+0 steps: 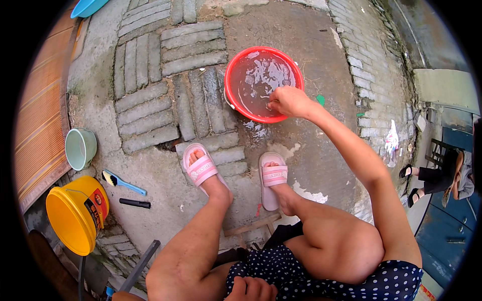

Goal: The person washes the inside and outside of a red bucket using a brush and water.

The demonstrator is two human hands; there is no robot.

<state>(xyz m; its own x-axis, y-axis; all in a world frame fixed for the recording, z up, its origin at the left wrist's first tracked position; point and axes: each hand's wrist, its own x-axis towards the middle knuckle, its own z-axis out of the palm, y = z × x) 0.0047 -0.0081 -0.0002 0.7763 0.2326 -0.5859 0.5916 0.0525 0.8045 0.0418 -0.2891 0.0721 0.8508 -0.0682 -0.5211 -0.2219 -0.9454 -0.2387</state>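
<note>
A red-rimmed bucket [300, 75] full of murky, foamy water stands on the ground in front of my feet. Over its near right edge my right hand [291, 102] hangs with fingers bent together, their tips at the water. Whether those fingers pinch anything is hidden. Low in my lap, my left hand [251, 289] rests against my dark polka-dot clothing [321, 281] with its fingers curled. What lies under that palm cannot be seen. Pink-strapped slippers [203, 170] are on my feet, between the bucket and my knees.
To the left are a yellow bucket [68, 220], a pale green basin [80, 149], a blue-handled brush [125, 184] and a black rod-like object [134, 203]. A blue basin [89, 6] sits far left. Brick paving [193, 45] is uneven. A seated person [437, 178] is at right.
</note>
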